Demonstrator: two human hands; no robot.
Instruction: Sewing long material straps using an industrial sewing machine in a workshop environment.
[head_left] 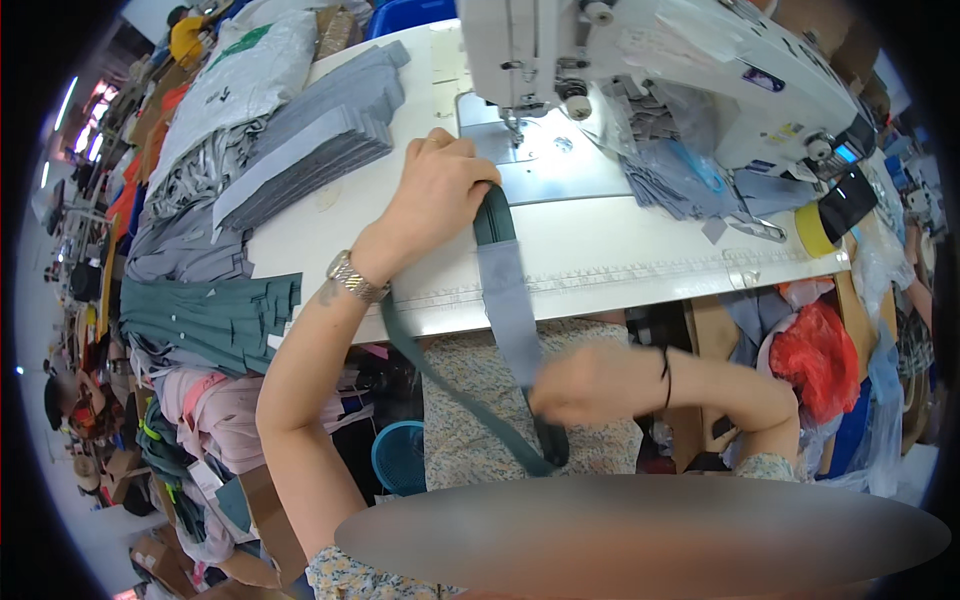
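Observation:
My left hand [440, 190], with a metal watch at the wrist, is closed on the upper end of a dark green fabric strip [494, 215] on the table, just left of and below the sewing machine's needle area [515, 128]. A grey-blue fabric band [510, 305] continues from the strip and runs over the table's near edge. At its lower end is my right hand [598, 384], blurred and apparently pinching it; the fingertips are unclear. One green length [440, 375] loops down from my left wrist over my lap toward a dark end below my right hand.
Stacked grey fabric pieces [320, 160] lie left of the white sewing machine [780, 90], with folded green pieces [215, 320] nearer. On the right are grey scraps [665, 185], thread snips [757, 228] and a yellow-and-black roll [835, 215]. A blue basket [400, 457] stands below.

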